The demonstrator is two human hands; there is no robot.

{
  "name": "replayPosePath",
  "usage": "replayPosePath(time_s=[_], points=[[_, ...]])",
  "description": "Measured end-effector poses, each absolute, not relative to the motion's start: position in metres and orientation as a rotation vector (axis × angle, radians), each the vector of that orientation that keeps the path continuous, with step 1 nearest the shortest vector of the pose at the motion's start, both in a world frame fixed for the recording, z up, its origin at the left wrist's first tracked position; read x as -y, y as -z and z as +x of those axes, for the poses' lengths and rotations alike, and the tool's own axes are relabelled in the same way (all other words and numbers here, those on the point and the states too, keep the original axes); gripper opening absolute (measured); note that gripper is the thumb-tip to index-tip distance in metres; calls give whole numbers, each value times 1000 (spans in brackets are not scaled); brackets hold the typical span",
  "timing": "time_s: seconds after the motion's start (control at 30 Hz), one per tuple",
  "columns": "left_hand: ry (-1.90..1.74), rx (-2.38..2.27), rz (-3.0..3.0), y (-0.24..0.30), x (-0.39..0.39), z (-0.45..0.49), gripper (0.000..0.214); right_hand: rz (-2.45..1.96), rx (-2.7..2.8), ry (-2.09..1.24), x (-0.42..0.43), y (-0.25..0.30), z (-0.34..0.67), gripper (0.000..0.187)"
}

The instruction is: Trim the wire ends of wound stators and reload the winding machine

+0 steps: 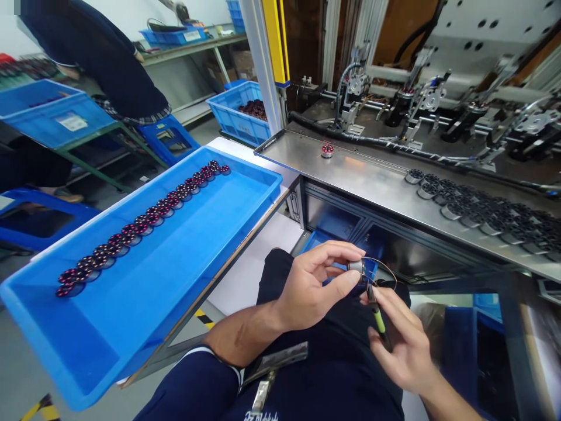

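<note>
Metal worktop (372, 184) ahead; left hand (313, 286) pinching silver part (356, 268), right hand (405, 345) gripping green-handled tool (378, 320).
Best to steady it, guiding the tip gently near wire loop (388, 268).

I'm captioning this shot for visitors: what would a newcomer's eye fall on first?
Probably the blue tray at left, with red-and-black parts in a long slanting row. Then, low and right of centre, the left hand holds a small silver-sided part, the right hand a yellow-green and dark tool. Dark-topped parts crowd the steel worktop at right.
</note>
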State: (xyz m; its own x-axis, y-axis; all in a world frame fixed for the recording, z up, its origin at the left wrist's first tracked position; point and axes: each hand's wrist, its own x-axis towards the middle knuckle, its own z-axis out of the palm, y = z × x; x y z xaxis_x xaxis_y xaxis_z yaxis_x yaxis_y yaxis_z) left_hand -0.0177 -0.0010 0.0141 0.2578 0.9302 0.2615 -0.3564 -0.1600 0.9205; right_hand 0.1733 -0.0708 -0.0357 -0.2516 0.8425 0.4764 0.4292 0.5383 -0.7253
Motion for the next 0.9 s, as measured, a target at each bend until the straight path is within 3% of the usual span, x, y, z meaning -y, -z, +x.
replayPosePath(time_s=[0.9], points=[[-1361, -634, 1433, -16, 2, -23, 17, -1082, 1859, -468, 65, 30, 165, 77]])
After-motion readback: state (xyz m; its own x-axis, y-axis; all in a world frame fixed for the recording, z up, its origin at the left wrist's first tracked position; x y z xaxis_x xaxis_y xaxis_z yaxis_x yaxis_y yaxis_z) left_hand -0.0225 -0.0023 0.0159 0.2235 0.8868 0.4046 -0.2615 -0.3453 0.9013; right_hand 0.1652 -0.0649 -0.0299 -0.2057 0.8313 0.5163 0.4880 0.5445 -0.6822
